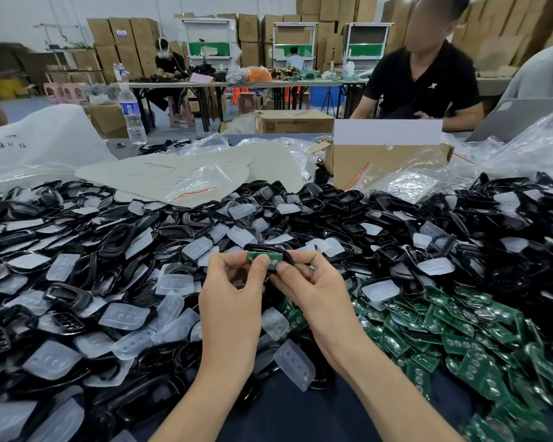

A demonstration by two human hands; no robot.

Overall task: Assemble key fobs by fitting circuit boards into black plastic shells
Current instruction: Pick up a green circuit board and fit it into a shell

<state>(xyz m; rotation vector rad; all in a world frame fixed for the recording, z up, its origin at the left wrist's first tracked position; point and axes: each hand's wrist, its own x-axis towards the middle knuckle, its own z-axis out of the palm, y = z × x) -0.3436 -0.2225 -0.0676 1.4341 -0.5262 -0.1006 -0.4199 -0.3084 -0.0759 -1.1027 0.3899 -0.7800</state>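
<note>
Thumbs of both hands press a green circuit board [265,259] into a black shell [258,247]. Each grip, left hand [233,283] and right hand [312,287], pinches one end, probably to seat the board evenly, and holds it above the heap on the desk [300,416]. Loose shells [115,240] and translucent button pads [125,315] lie within reach, with spare boards [460,339] piled to the right. Beyond, an open cardboard box [380,164] stands among clear bags [406,183]; its contents are hidden.

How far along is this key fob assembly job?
Done: no finished fobs can be told apart in the heaps. In hand: the left hand and right hand pinch one circuit board against a black shell. Left: heaps of loose shells and green boards lie unassembled.
</note>
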